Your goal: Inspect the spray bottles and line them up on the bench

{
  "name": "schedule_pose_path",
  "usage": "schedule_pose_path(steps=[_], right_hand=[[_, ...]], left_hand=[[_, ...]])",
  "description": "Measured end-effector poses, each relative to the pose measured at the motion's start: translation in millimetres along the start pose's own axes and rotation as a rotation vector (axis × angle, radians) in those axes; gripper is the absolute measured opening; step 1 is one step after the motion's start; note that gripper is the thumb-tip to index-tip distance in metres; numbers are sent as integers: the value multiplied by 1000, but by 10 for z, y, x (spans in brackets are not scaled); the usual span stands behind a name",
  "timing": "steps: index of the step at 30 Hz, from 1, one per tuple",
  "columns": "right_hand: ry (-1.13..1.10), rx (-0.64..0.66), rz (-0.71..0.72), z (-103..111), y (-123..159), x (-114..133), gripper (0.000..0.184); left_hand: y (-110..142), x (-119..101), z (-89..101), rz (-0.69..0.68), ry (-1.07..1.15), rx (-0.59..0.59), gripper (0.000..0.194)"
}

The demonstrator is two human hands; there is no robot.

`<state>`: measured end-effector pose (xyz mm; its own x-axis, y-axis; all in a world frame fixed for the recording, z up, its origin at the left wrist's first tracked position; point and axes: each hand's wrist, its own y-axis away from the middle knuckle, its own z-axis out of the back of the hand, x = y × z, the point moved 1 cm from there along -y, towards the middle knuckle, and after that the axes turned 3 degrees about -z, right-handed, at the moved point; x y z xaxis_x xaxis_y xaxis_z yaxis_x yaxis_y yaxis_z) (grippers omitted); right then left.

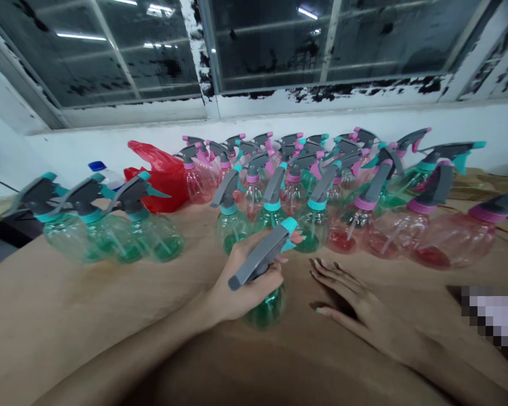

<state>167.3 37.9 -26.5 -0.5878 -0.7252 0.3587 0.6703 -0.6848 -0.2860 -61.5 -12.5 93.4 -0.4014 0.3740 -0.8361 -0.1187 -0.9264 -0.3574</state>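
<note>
My left hand [245, 282] is wrapped round the neck of a green spray bottle [266, 313], just under its grey trigger head with a teal nozzle. That bottle is upright in front of me. To its right, my right hand [347, 299] rests on the tabletop with fingers spread and nothing in it. Right behind the held bottle stands a row of spray bottles: green ones with teal collars, such as this green bottle [232, 228], and pink ones with pink collars, like this pink bottle [349, 228]. My fingers hide part of the held bottle's collar and trigger.
Several green spray bottles [156, 237] stand apart at the left. A red plastic bag [163, 180] and a blue-capped bottle [105, 175] sit behind them. More spray bottles [294, 180] crowd toward the wall under the windows. The wooden table [38, 316] ends at the left. A pixelated patch lies at right.
</note>
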Motion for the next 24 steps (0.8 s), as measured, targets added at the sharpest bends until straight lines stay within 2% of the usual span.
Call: schedule_pose_path(steps=[13,24], right_hand=[[4,7,-2,-7,10,-6,59],[34,23,3,-23,10,-21,58]], left_hand=[[-17,-29,4,-30,-64,-1,33],[-25,-36,65,-26,-112,53,29]])
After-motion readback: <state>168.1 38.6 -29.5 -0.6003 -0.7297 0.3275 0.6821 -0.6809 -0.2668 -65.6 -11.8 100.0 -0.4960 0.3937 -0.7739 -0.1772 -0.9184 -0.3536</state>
